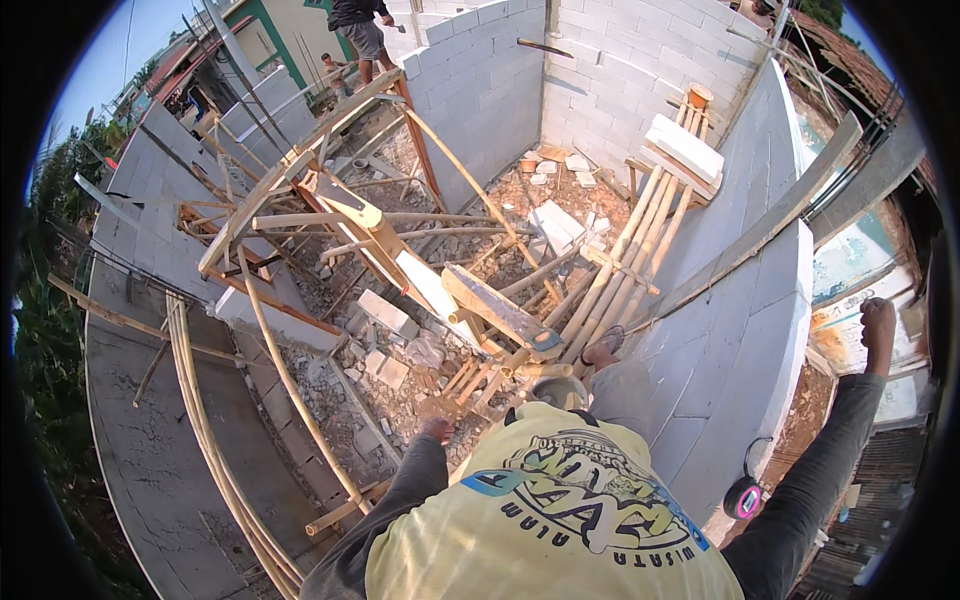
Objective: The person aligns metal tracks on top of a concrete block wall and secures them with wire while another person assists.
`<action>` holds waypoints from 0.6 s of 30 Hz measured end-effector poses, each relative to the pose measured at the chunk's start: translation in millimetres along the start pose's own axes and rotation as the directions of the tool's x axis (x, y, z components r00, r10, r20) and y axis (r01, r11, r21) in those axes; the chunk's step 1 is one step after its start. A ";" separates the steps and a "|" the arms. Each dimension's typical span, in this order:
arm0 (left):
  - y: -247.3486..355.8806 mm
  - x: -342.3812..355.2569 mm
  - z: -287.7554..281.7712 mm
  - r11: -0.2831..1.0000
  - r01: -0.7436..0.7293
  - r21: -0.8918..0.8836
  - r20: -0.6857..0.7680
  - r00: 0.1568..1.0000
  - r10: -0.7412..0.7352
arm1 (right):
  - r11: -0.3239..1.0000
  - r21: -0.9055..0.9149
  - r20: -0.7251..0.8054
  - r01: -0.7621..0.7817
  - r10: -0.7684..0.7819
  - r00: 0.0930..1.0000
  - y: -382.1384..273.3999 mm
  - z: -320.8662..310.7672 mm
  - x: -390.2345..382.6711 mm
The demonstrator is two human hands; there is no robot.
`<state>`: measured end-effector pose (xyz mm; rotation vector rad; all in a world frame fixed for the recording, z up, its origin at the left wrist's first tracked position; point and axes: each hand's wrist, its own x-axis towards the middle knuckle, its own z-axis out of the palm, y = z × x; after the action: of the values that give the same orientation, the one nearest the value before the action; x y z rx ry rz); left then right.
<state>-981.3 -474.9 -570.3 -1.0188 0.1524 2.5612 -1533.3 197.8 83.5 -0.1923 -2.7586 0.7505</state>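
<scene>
My right hand point(878, 335) is raised at the far right, beyond the block wall point(730, 375), its fingers closed in a fist. Whether anything is inside it cannot be made out. Below that arm, a round black and pink tape measure point(743, 498) rests against the wall's top edge. My left hand point(437, 430) is low, left of my body, above the rubble; its fingers are too small and hidden to read. Just ahead of my body stands a dark bucket point(560, 393), partly covered by my shirt. My sandalled foot point(603, 347) is on the bamboo poles point(622, 275).
Wooden planks point(500, 312) and a timber frame point(300, 165) stand ahead. White blocks point(683, 150) lie on the far end of the bamboo, near an orange bucket point(699, 95). Broken blocks point(386, 314) litter the ground below. Another person point(362, 35) stands high at the back left.
</scene>
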 end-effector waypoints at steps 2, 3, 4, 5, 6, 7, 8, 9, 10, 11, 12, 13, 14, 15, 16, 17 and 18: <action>-13.1 4.9 10.3 0.943 -0.068 0.327 -0.312 0.934 0.175 | 0.999 -0.048 -0.036 0.025 -0.026 0.999 6.0 8.1 26.4; -16.1 6.7 18.2 0.916 -0.061 0.396 -0.398 0.888 0.231 | 0.997 -0.064 -0.040 0.036 -0.038 0.998 7.7 11.2 40.4; -18.7 5.0 33.2 0.884 -0.041 0.465 -0.473 0.833 0.288 | 0.996 -0.084 -0.048 0.040 -0.045 0.998 11.4 11.2 54.2; -17.1 4.3 48.8 0.847 -0.015 0.532 -0.535 0.768 0.350 | 0.994 -0.102 -0.058 0.045 -0.051 0.997 15.2 10.5 68.1; -13.7 2.4 61.5 0.883 -0.041 0.468 -0.518 0.796 0.312 | 0.994 -0.096 -0.053 0.044 -0.049 0.997 18.9 10.5 83.0; -6.5 0.6 75.5 0.913 -0.062 0.403 -0.496 0.823 0.275 | 0.992 -0.118 -0.068 0.051 -0.059 0.996 22.2 10.2 96.9; -3.4 -0.2 79.9 0.942 -0.075 0.328 -0.481 0.845 0.235 | 0.988 -0.142 -0.070 0.058 -0.069 0.995 21.0 12.7 107.4; 1.9 5.6 87.3 0.919 -0.070 0.389 -0.457 0.851 0.258 | 0.984 -0.169 -0.074 0.062 -0.076 0.994 20.2 13.5 117.9; 7.5 15.7 92.3 0.891 -0.059 0.451 -0.431 0.859 0.275 | 0.982 -0.174 -0.056 0.071 -0.082 0.995 23.0 11.1 129.9; 14.2 27.2 96.1 0.858 -0.048 0.512 -0.403 0.868 0.289 | 0.975 -0.208 -0.047 0.082 -0.094 0.994 13.4 9.2 133.0; 22.0 40.8 92.2 0.843 -0.079 0.533 -0.395 0.857 0.330 | 0.979 -0.188 -0.040 0.080 -0.089 0.995 16.2 9.3 144.1; 31.4 62.9 84.7 0.824 -0.104 0.557 -0.382 0.849 0.365 | 0.982 -0.173 -0.039 0.070 -0.078 0.996 21.5 7.5 155.0; 37.5 81.2 96.4 0.822 -0.116 0.558 -0.381 0.844 0.377 | 0.987 -0.157 -0.035 0.029 -0.035 0.999 26.0 7.5 162.2; 42.0 98.2 109.1 0.822 -0.131 0.555 -0.380 0.839 0.390 | 0.984 -0.172 -0.049 0.041 -0.050 0.998 24.6 5.3 166.5; 46.3 110.5 141.8 0.834 -0.120 0.539 -0.394 0.839 0.375 | 0.973 -0.217 -0.066 0.076 -0.092 0.994 13.2 14.4 161.3; 55.2 124.6 178.8 0.839 -0.111 0.533 -0.406 0.836 0.369 | 0.958 -0.260 -0.076 0.123 -0.147 0.986 3.3 29.2 161.9; 56.8 143.4 192.4 0.786 -0.119 0.607 -0.371 0.832 0.413 | 0.940 -0.300 -0.083 0.163 -0.195 0.977 -16.4 39.6 165.8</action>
<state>-1221.6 -438.0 -529.3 -1.4369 1.2094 2.1788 -1704.0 197.8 96.9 -0.0372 -2.7202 0.2739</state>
